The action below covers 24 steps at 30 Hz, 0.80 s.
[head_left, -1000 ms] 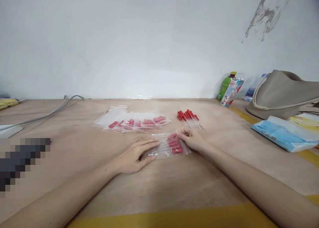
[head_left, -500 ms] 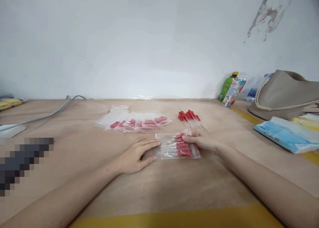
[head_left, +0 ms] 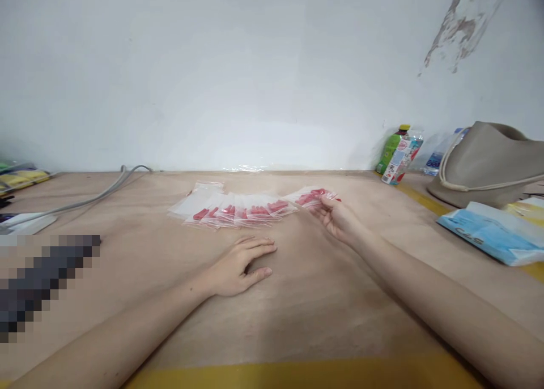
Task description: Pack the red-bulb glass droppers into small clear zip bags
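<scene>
My right hand (head_left: 338, 219) holds a small clear bag of red-capped droppers (head_left: 312, 197) at the right end of a row of several filled clear bags (head_left: 238, 210) on the wooden table (head_left: 297, 298). The held bag hides the loose red-capped droppers behind it. My left hand (head_left: 240, 264) lies flat on the table, fingers stretched out and holding nothing, below the row.
A grey cable (head_left: 85, 199) runs along the back left. Bottles (head_left: 399, 151) stand against the wall at the right, next to a beige bag (head_left: 488, 162) and a blue packet (head_left: 488, 233). A yellow stripe (head_left: 297, 375) marks the near edge.
My right hand lifted the filled bag from under my left fingers and carried it up and away to the right end of the row. The left hand stayed put.
</scene>
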Each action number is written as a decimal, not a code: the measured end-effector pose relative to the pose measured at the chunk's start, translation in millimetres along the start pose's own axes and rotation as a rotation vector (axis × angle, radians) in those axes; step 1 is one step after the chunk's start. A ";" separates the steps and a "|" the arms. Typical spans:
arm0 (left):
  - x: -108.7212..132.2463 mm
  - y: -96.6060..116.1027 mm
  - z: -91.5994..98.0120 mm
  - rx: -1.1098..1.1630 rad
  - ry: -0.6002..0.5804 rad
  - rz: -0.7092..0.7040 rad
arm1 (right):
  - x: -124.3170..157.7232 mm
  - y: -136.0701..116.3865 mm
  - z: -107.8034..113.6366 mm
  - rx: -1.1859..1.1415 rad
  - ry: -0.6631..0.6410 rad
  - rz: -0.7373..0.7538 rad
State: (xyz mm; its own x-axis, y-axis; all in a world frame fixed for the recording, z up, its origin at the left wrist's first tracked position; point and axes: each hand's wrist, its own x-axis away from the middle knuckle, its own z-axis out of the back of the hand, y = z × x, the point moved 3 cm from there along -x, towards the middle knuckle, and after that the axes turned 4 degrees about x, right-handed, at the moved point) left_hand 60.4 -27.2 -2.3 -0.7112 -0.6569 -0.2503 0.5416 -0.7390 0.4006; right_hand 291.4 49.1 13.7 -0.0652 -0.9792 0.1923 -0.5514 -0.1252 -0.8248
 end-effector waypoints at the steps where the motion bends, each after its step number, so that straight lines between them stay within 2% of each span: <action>1: -0.1 0.1 0.0 -0.001 0.001 0.000 | -3.5 9.5 -6.9 -0.011 -0.001 -0.022; 4: -0.2 0.4 0.4 -0.007 -0.003 0.007 | -9.9 31.2 -18.8 0.017 0.027 -0.051; 6: -0.1 0.7 1.1 -0.008 -0.002 0.004 | -9.6 38.3 -19.7 0.163 0.014 -0.070; 8: 0.0 0.7 1.9 -0.006 -0.001 0.000 | -5.4 41.2 -15.5 0.349 -0.044 -0.140; 11: 0.7 0.5 2.3 -0.002 -0.002 0.004 | 6.0 40.7 -3.2 0.619 -0.210 -0.232; 13: 1.5 1.5 1.9 0.006 0.000 -0.001 | 13.8 38.5 5.7 0.774 -0.318 -0.148; 15: 2.1 3.7 1.7 0.010 0.022 -0.021 | 20.9 37.4 13.0 0.870 -0.387 0.004; 17: 1.8 4.7 3.8 -0.026 0.106 -0.043 | 27.1 38.3 17.8 0.925 -0.416 0.138; 20: -0.3 -5.2 16.2 -0.160 0.361 -0.021 | 33.5 40.4 19.2 1.048 -0.441 0.294; 22: -0.8 -24.1 31.8 -0.259 0.558 0.079 | 35.0 41.0 17.7 1.131 -0.457 0.360; 24: 1.0 -52.3 51.4 -0.334 0.695 0.270 | 34.3 41.0 16.6 1.172 -0.458 0.388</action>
State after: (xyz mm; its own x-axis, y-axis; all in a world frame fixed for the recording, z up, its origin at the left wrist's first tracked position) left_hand 8.4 18.5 21.7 -0.1557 -0.6804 -0.7161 0.8375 -0.4753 0.2695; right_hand 280.3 7.7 -22.4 0.3590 -0.9185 -0.1654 0.4981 0.3385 -0.7984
